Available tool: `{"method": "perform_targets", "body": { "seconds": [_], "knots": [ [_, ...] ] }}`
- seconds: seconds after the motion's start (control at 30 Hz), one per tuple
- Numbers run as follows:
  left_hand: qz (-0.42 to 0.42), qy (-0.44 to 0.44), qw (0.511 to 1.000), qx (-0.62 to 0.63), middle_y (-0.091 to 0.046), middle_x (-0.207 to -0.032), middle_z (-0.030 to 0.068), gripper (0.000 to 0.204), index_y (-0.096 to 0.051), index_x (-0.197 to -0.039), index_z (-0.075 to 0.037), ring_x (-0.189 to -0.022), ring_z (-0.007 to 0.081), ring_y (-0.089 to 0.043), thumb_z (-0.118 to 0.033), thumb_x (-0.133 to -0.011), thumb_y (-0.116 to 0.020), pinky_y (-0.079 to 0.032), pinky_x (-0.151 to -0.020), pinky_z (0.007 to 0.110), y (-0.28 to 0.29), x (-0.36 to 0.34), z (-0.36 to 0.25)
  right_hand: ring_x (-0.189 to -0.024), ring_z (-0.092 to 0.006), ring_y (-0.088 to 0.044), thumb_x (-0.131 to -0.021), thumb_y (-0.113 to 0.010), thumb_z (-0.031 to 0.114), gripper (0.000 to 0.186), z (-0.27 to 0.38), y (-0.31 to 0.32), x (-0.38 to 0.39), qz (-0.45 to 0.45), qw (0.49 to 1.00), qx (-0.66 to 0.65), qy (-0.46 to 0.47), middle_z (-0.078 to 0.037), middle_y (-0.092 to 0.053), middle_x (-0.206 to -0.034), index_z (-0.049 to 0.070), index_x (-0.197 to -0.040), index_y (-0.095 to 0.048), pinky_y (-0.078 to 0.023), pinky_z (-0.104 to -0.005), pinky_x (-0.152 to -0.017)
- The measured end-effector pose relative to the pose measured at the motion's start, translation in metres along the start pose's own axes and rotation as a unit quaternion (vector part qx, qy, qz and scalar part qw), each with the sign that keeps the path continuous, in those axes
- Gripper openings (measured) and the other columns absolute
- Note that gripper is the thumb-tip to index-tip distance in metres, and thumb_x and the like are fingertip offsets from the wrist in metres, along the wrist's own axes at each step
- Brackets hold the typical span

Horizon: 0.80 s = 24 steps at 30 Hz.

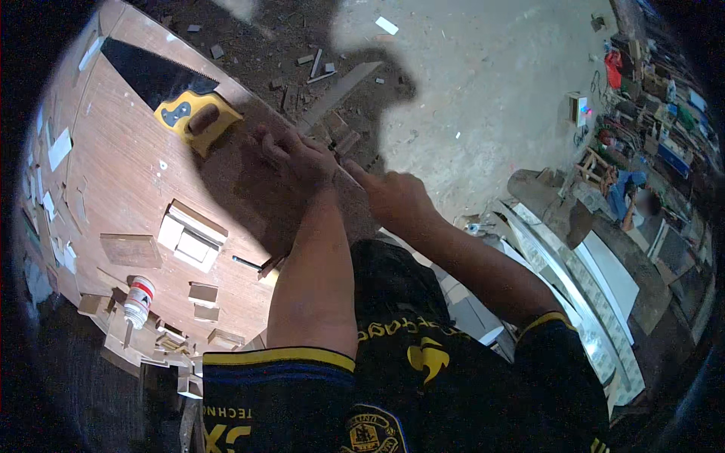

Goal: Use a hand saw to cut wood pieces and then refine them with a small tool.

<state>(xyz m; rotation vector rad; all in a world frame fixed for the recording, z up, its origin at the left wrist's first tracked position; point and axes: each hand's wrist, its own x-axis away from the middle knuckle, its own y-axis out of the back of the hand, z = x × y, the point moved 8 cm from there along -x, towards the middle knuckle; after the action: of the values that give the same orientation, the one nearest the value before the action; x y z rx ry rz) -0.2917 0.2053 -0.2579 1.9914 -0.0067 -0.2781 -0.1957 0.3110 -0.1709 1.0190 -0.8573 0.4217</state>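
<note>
My left hand (297, 160) lies in shadow at the edge of the wooden worktable (121, 189). Its fingers are bent and pressed down; whatever is under them is too dark to make out. Close by on its right, my right hand (399, 198) is closed just off the table edge, one finger reaching toward the left hand. A small dark piece shows between the two hands, its kind unclear. Beyond my left hand, a handsaw (185, 109) with a yellow handle and dark blade lies flat on the table.
On the table are a small pale box-like piece (192, 235), a flat wooden piece (131, 251), a dark pen-like stick (246, 263) and a white bottle with a red band (139, 302). Wood offcuts (321, 68) litter the floor. At far right a person (642, 208) sits among clutter.
</note>
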Motion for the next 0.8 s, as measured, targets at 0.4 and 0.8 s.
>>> {"method": "perform_targets", "body": {
  "seconds": [0.4, 0.8],
  "knots": [
    [0.000, 0.017, 1.000, 0.025, -0.046, -0.121, 0.0257, 0.019, -0.063, -0.096, 0.002, -0.130, 0.0518, -0.036, -0.013, -0.087, -0.056, -0.029, -0.108, 0.063, -0.009, 0.005, 0.003, -0.061, -0.0307, -0.066, -0.087, -0.060, 0.012, 0.070, -0.013, -0.015, 0.001, -0.045, 0.999, -0.020, 0.013, -0.016, -0.066, -0.073, 0.027, -0.150, -0.035, -0.053, -0.0429, -0.054],
    [0.002, 0.032, 0.997, 0.070, -0.045, -0.123, 0.0253, 0.022, -0.063, -0.094, 0.001, -0.129, 0.0497, -0.037, -0.019, -0.090, -0.053, -0.029, -0.107, 0.065, -0.019, -0.001, 0.009, -0.061, -0.0318, -0.066, -0.085, -0.057, 0.006, 0.074, -0.010, -0.003, -0.009, -0.080, 0.997, -0.013, 0.016, -0.014, -0.064, -0.068, 0.028, -0.152, -0.031, -0.053, -0.0446, -0.054]
  ]
}}
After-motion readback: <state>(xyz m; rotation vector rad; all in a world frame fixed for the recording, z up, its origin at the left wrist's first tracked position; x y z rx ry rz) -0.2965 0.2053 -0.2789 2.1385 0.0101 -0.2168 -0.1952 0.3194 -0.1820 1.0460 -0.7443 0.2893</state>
